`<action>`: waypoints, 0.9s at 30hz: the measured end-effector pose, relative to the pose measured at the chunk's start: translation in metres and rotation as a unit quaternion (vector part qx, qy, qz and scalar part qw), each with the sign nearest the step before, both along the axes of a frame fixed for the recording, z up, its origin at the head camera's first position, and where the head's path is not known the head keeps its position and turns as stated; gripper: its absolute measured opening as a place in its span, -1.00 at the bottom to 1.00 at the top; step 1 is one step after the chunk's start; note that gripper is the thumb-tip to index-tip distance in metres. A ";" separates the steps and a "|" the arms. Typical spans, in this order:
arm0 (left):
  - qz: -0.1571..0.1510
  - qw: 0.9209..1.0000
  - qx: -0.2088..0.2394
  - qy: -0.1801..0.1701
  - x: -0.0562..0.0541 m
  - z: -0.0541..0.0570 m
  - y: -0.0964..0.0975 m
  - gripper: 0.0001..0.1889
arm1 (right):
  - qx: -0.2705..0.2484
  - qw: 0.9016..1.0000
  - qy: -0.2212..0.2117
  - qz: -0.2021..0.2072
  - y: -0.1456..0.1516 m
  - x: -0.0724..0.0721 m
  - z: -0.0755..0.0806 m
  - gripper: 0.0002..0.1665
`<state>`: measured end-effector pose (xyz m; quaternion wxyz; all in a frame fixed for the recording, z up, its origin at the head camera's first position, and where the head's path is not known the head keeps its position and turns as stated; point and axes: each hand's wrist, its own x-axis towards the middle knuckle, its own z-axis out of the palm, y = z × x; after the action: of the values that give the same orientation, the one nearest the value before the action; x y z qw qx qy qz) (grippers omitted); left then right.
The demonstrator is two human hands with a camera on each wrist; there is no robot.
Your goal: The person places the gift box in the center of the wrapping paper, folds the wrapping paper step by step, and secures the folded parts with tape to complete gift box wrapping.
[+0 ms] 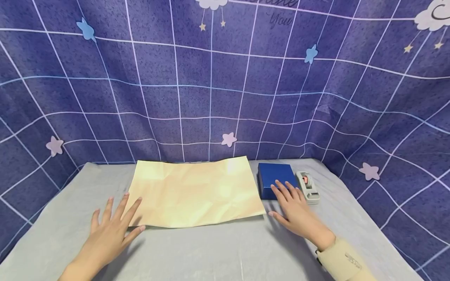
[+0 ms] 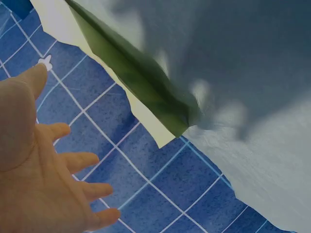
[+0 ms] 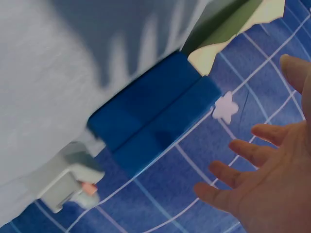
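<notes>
A creased sheet of pale yellow paper (image 1: 197, 195) lies spread on the table, its edges slightly lifted. My left hand (image 1: 109, 238) is over its near left corner, fingers spread and holding nothing. In the left wrist view the paper's underside (image 2: 131, 77) looks dark green in the shade. Right of the sheet sits a dark blue box (image 1: 274, 175). My right hand (image 1: 297, 214) is just in front of the box, fingers extended and grasping nothing; its fingertips overlap the box in the head view. Against the box's right side stands a whitish tape dispenser (image 1: 311, 195) with an orange-pink core.
A light grey cloth covers the table (image 1: 197, 253). Behind and to the sides hangs a purple-blue curtain (image 1: 197, 101) with grid lines, stars and clouds, meeting the table's back edge just behind the paper and box.
</notes>
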<state>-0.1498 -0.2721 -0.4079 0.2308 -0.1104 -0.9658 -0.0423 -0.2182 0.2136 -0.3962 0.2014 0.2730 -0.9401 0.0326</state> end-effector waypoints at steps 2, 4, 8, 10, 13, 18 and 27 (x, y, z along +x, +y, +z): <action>-0.009 1.000 -0.011 0.003 -0.003 0.000 -0.001 -0.19 | 0.007 1.000 0.017 0.019 -0.006 -0.003 0.000 -0.13; -0.018 1.000 -0.025 0.002 -0.006 0.001 -0.001 -0.18 | 0.011 0.999 0.034 0.041 -0.012 -0.005 0.000 -0.15; -0.036 0.998 -0.047 -0.016 -0.012 0.000 -0.002 -0.18 | 0.021 0.995 0.061 0.076 -0.023 -0.010 -0.005 -0.19; -0.042 0.997 -0.061 -0.022 -0.014 -0.002 -0.002 -0.18 | 0.024 0.994 0.064 0.091 -0.028 -0.012 -0.008 -0.21; -0.048 0.995 -0.084 -0.030 -0.017 -0.005 -0.003 -0.19 | 0.030 0.992 0.056 0.109 -0.035 -0.013 -0.013 -0.26; -0.063 0.991 -0.114 -0.016 -0.022 -0.011 -0.004 -0.25 | 0.046 0.990 0.021 0.129 -0.042 -0.014 -0.019 -0.34; -0.112 0.984 -0.129 0.049 -0.034 -0.019 -0.010 -0.42 | 0.083 0.988 0.005 0.127 -0.046 -0.018 -0.023 -0.36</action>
<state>-0.1842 -0.2823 -0.4266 0.2550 -0.2489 -0.9322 0.0626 -0.2358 0.1678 -0.4196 0.1771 0.4058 -0.8964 -0.0219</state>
